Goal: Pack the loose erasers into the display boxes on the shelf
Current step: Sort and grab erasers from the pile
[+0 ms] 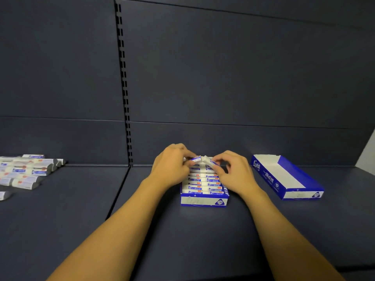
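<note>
A blue and white display box (204, 201) stands mid-shelf, filled with two rows of white erasers in blue sleeves. At its far end my left hand (172, 165) pinches one eraser (196, 159). My right hand (233, 171) pinches a second eraser (209, 160) beside it. Both erasers tilt up and meet above the box's back end. A pile of loose erasers (24, 171) lies at the far left of the shelf. An empty display box (288, 175) lies to the right, angled.
The dark shelf (182, 240) runs wide, with a seam left of the full box. A dark back panel with a slotted upright (125, 98) rises behind. A pale wall edge shows at the far right.
</note>
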{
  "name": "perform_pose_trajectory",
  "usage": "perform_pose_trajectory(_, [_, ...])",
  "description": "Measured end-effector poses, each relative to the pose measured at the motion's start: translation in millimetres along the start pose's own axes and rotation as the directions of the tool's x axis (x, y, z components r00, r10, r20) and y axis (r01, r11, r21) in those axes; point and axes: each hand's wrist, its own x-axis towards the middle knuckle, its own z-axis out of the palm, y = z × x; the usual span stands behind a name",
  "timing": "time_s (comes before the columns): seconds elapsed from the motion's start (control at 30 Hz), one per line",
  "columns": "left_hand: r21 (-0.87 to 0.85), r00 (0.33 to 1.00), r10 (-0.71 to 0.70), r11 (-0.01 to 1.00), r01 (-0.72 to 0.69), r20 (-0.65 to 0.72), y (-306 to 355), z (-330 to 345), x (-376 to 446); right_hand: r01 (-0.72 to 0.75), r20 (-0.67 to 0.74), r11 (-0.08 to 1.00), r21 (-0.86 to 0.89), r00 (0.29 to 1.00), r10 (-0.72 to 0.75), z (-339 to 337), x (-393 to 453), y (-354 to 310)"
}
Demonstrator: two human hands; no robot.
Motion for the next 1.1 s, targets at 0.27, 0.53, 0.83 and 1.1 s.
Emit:
perform_pose_trajectory(0.27, [0.118, 0.995, 0.028, 0.992, -0.039, 0.100, -3, 0, -5, 0.016, 0.081, 0.992, -0.125, 0.997, -0.006, -3, 2, 3])
perform_pose_trajectory(0.53, [0.087, 0.996, 0.016, 0.996, -0.024, 0.088, 2, 7, -6, 0.005, 0.080, 0.988, -0.153, 0.997, 0.007, -6, 3, 0])
perform_pose_trajectory(0.83, [0.107, 0.992, -0.079, 0.992, 0.069, 0.097, 3, 12, -4, 0.004, 0.094, 0.986, -0.168, 0.995, 0.012, -8, 0, -5])
perform_pose_trajectory(1.1, [0.174, 0.992, -0.110, 0.980, 0.099, 0.058, 8, 11, -5, -0.007, 0.153, 0.966, -0.260, 0.987, 0.048, -10, -1, -10])
